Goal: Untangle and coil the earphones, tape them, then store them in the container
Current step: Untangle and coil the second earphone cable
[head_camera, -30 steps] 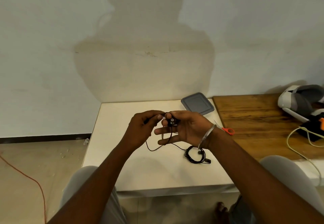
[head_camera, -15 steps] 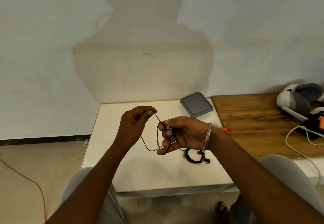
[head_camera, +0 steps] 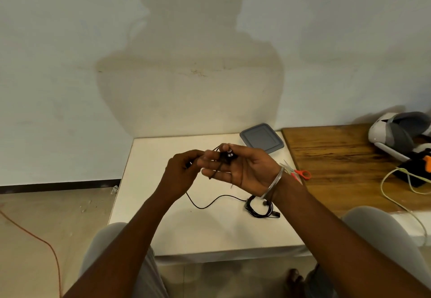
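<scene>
White table (head_camera: pixel 163 227) against plain wall. Left hand (head_camera: pixel 179 176) at 9 o'clock, fingers pinched shut on earphone cord (head_camera: pixel 210 205); slack droops to table toward 5 o'clock. Right hand (head_camera: pixel 245 169) at 3 o'clock, fingers half open, earbud and cord wraps held by thumb. Second coiled earphones (head_camera: pixel 260 209) below right wrist. Container (head_camera: pixel 262 137) at 1 o'clock, nearer right hand.
</scene>
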